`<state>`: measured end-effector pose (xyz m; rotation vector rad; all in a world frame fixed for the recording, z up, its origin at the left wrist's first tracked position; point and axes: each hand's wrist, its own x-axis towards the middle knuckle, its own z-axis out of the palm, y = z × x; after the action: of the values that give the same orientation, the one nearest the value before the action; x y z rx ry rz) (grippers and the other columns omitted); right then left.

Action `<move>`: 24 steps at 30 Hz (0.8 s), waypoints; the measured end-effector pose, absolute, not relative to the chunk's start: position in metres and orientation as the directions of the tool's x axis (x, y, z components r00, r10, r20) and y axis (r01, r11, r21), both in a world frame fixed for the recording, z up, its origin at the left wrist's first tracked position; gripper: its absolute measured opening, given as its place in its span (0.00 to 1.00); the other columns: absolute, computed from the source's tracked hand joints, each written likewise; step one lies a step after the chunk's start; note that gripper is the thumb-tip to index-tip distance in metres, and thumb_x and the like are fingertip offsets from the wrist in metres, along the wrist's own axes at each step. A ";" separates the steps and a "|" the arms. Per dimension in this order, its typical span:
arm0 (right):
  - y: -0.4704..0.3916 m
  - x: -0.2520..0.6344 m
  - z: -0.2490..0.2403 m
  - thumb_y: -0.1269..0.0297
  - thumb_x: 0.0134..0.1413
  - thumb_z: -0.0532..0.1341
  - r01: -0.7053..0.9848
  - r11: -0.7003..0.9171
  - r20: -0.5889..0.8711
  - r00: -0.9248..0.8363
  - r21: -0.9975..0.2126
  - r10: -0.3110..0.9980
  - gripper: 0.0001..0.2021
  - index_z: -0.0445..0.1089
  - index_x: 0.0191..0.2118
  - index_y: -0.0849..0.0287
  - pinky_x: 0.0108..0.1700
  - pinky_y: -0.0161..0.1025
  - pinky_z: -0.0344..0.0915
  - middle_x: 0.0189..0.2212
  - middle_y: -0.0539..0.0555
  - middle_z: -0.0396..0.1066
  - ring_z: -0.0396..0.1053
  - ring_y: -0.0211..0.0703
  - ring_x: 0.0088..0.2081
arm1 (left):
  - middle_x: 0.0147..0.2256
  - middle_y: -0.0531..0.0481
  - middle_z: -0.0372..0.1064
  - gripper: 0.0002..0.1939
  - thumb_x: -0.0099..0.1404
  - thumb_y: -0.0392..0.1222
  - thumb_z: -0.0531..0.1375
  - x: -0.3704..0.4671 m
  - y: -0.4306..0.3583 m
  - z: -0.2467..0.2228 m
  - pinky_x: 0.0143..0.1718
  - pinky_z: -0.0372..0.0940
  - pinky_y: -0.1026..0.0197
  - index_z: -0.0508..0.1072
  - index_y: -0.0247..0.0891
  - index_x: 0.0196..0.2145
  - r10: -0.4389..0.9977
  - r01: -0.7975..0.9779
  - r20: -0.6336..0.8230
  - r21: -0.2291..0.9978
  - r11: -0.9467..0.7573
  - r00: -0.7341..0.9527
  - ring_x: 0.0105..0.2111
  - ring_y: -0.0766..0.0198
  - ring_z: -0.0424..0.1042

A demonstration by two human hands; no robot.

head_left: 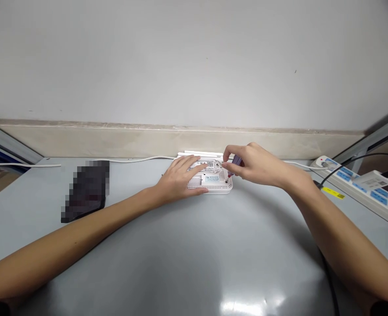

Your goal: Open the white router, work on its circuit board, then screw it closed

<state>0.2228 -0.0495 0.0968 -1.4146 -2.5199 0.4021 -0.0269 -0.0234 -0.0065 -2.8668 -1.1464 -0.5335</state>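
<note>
A white Wi-Fi router (222, 189) lies with its vented, labelled face up near the back of the table, its white antennas folded along the wall side. My left hand (177, 180) rests on the router's left part, fingers spread and thumb along the front edge, covering some of the label. Between the bent fingers and thumb of my right hand (253, 163) is a screwdriver (235, 166) with a purplish handle. It is tilted, its tip at the screw hole in the router's front right corner. My palm hides part of the handle.
On the grey table (167, 263), a dark pixelated object (87, 191) lies at the left. A white power strip (355, 186) with blue sockets and a plugged-in white adapter (373, 180) stands at the right. White cable (131, 159) runs along the wall; black cable (327, 272) passes under my right forearm.
</note>
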 end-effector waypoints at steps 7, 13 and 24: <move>-0.048 0.223 0.097 0.59 0.62 0.56 0.796 0.497 0.060 -0.510 -0.344 0.858 0.08 0.69 0.39 0.56 0.30 0.34 0.54 0.23 0.47 0.72 0.66 0.37 0.25 | 0.64 0.40 0.55 0.38 0.62 0.67 0.55 -0.026 -0.025 -0.006 0.64 0.50 0.41 0.62 0.42 0.62 0.672 0.673 0.308 0.121 -0.729 0.673 0.64 0.45 0.54; -0.048 0.223 0.097 0.59 0.61 0.56 0.793 0.497 0.063 -0.509 -0.352 0.858 0.08 0.69 0.39 0.57 0.30 0.34 0.53 0.24 0.48 0.72 0.67 0.37 0.26 | 0.64 0.40 0.55 0.38 0.63 0.67 0.54 -0.027 -0.024 -0.007 0.64 0.49 0.41 0.62 0.42 0.62 0.662 0.667 0.311 0.107 -0.738 0.682 0.64 0.47 0.53; -0.048 0.223 0.096 0.59 0.61 0.56 0.798 0.498 0.060 -0.510 -0.340 0.858 0.08 0.69 0.39 0.56 0.29 0.34 0.53 0.23 0.47 0.71 0.65 0.37 0.25 | 0.64 0.40 0.55 0.37 0.62 0.67 0.55 -0.026 -0.024 -0.006 0.64 0.50 0.41 0.62 0.43 0.62 0.683 0.675 0.306 0.148 -0.723 0.664 0.63 0.45 0.54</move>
<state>0.2227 -0.0483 0.0958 -1.4163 -2.5214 0.3984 -0.0262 -0.0244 -0.0056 -2.8847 -1.1777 -0.5444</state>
